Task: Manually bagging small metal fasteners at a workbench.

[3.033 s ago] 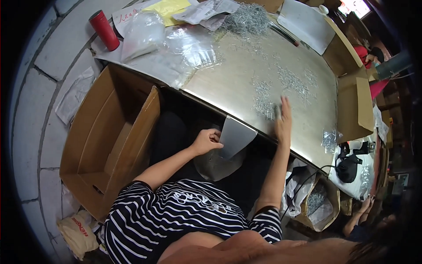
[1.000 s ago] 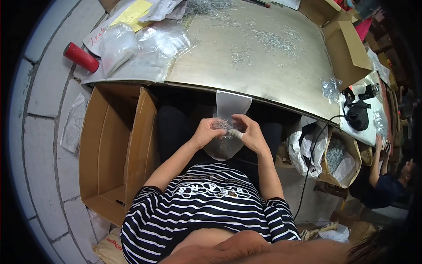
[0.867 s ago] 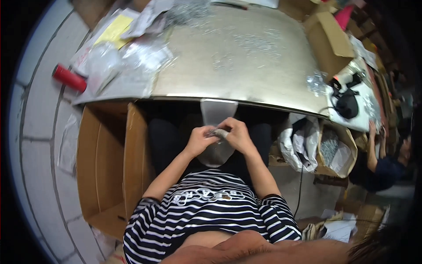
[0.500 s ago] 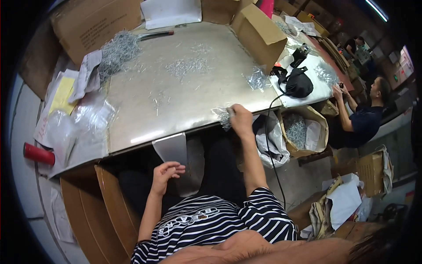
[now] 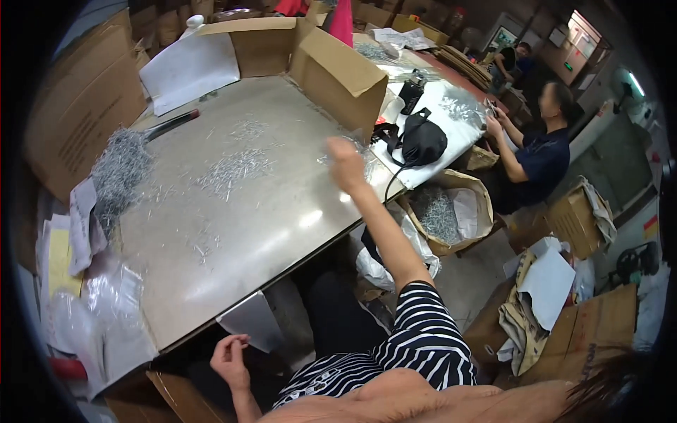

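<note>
My right hand (image 5: 345,166) is closed over the right end of the metal-topped table (image 5: 275,236), its fingers partly hidden. A shiny edge of a small clear plastic bag (image 5: 325,160) shows beside it. Behind that hand lie more clear bags of thin silver metal pieces (image 5: 361,141). Below the table's front edge, my left hand (image 5: 231,361) hangs with loosely bent fingers and nothing visible in it. Near it, a pale flat panel (image 5: 252,321) sticks out under the tabletop. Loose silver pieces (image 5: 236,170) are scattered mid-table, with a large heap (image 5: 120,173) at the left.
An opened cardboard box (image 5: 335,74) stands at the back. To the right are a black pouch (image 5: 423,139) with a cord and a sack of metal pieces (image 5: 438,215). A co-worker (image 5: 539,158) sits beyond. Papers and clear bags (image 5: 116,296) cover the left corner.
My right hand has moved from the front edge farther onto the table, toward the bags at the right. My left hand's fingers have curled more. The view has turned to the right.
</note>
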Available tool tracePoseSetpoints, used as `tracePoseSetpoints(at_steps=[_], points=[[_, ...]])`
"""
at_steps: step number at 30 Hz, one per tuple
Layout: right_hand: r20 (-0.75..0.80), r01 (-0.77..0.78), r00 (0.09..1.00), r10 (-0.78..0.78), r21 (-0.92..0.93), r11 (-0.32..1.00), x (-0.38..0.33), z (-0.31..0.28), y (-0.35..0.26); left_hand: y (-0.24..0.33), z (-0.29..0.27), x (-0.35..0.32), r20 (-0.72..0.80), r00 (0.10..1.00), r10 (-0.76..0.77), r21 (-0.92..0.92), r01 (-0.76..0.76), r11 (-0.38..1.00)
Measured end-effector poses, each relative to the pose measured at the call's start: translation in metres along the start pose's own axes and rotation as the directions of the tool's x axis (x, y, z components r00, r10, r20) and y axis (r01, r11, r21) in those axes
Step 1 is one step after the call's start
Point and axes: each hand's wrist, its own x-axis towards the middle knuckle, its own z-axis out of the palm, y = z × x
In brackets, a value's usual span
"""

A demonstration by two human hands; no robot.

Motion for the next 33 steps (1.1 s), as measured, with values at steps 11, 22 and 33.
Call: tracePoseSetpoints(at_steps=[11,22,33], points=[[0.630,0.006,0.774,0.059,-0.101,0.995,0.023,0.153,-0.087,0.003,-0.058,0.124,0.061,0.950,0.308,0.978,-0.119,0.172],[0.626,0.012,0.771,-0.118,0.171,0.985,-0.022,0.112,-0.152,0.015,-0.076,0.153,-0.014,0.944,0.329,0.980,-0.053,0.194],[0.630,0.186,0.754,-0.189,0.071,0.980,-0.052,0.085,-0.158,0.007,-0.048,0.077,0.231,0.817,0.528,0.886,-0.401,0.233]])
